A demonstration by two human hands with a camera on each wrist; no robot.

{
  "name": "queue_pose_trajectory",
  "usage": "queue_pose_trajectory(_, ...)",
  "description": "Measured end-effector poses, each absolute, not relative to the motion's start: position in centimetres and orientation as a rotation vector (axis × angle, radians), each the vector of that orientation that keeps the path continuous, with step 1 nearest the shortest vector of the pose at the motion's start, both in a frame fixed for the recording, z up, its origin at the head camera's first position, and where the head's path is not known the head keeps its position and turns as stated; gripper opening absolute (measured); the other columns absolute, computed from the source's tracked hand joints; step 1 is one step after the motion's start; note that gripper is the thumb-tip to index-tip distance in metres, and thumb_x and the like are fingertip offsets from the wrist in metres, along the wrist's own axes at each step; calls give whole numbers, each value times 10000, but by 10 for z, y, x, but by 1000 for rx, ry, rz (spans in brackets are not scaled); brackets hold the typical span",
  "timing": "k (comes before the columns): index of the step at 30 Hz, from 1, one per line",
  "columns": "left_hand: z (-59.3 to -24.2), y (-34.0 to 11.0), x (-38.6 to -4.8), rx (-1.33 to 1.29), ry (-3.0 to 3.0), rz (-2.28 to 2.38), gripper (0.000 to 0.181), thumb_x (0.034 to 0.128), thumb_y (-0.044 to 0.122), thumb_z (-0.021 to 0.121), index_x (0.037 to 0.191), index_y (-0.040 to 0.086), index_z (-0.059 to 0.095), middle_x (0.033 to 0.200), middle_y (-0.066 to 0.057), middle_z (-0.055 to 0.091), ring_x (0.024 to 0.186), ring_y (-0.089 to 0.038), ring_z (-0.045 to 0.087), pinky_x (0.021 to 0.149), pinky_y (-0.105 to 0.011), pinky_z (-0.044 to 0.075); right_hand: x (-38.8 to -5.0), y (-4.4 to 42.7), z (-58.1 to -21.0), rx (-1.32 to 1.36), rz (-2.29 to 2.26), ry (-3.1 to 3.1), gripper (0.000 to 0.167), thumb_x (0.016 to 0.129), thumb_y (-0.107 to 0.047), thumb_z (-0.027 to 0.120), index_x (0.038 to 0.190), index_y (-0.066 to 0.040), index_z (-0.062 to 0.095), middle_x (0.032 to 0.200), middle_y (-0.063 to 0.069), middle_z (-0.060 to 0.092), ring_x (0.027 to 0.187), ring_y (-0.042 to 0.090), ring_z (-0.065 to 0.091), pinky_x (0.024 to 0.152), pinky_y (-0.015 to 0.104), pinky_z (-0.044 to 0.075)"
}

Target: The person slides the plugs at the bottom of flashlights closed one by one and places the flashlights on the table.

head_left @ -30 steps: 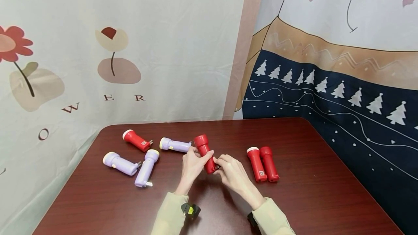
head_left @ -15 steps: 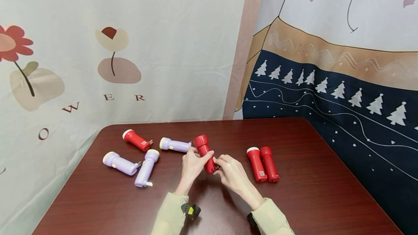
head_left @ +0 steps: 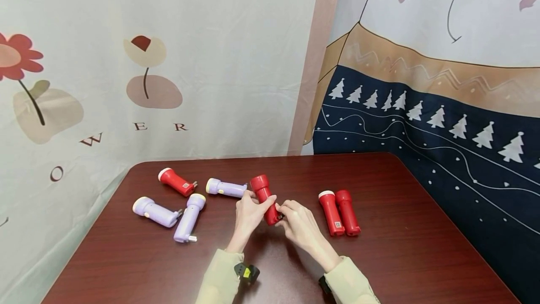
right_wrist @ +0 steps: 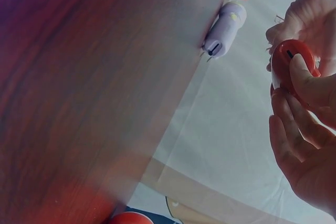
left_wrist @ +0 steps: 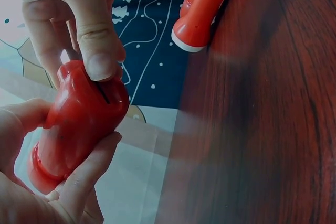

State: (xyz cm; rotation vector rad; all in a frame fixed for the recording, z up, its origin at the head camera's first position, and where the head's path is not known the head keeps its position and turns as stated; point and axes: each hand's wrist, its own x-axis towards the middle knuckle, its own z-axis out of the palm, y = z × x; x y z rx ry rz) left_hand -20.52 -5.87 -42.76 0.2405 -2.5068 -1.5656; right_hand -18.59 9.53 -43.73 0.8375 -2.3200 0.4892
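Note:
Above the middle of the table, my left hand [head_left: 248, 215] grips a red flashlight [head_left: 265, 191] around its body, the head pointing up and away. My right hand [head_left: 301, 226] pinches its tail end; in the left wrist view the thumb [left_wrist: 100, 65] lies at the dark slot in that end. A bit of bright metal shows beside the fingers there. From the right wrist side, the flashlight's end [right_wrist: 287, 66] appears with the right thumb pressed on it. Behind the left hand lies a purple flashlight [head_left: 226, 188], partly close to the fingers.
To the left rest a red flashlight with a white rim [head_left: 175, 182] and two purple flashlights [head_left: 156, 211], prongs sticking out. Two red flashlights [head_left: 332, 215] lie side by side on the right. A printed curtain [head_left: 236, 83] hangs behind the dark red table [head_left: 405, 247].

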Motion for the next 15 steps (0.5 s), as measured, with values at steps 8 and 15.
queue_pose_trajectory(8,-428,-57,-205,241,-2511,-1540,529,735,408,759,990,-2,542,776,-133,665,628,-160,582,512,-257,455,-186,95,-439,826,485,-2317,282,641,-100,839,873,-105,679,759,-43,593,693,91,554,607,226,489)
queue_pose_trajectory(15,-427,-57,-205,240,-2501,-1567,524,739,398,760,996,-2,539,771,-134,663,617,-155,575,497,-247,463,-186,95,-439,817,487,-2317,286,633,-95,845,864,-108,677,742,-45,574,673,83,531,592,220,475)
